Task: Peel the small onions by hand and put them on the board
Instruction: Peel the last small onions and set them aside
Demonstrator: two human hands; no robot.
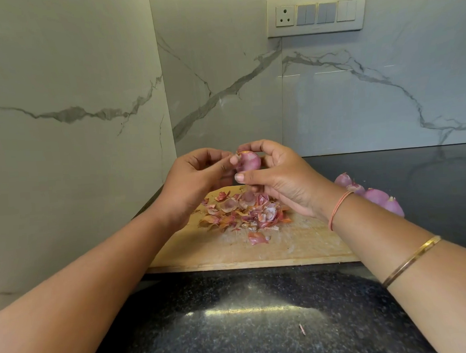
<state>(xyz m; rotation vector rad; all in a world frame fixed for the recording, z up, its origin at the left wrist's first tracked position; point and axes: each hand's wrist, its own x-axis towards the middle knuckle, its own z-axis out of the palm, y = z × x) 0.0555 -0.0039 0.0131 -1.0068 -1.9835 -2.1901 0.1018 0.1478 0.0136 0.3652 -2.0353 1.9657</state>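
onion: held above the board — likely light, firm, slick once bare.
right hand: your fingers curl round it.
left hand: pinches its papery skin — pull there, gently.

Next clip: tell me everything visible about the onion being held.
The small onion is pinkish-purple and glossy, mostly peeled, with a scrap of orange dry skin at its top. It is held in the air above the wooden board, gripped by the right hand, while the left hand pinches its left edge.
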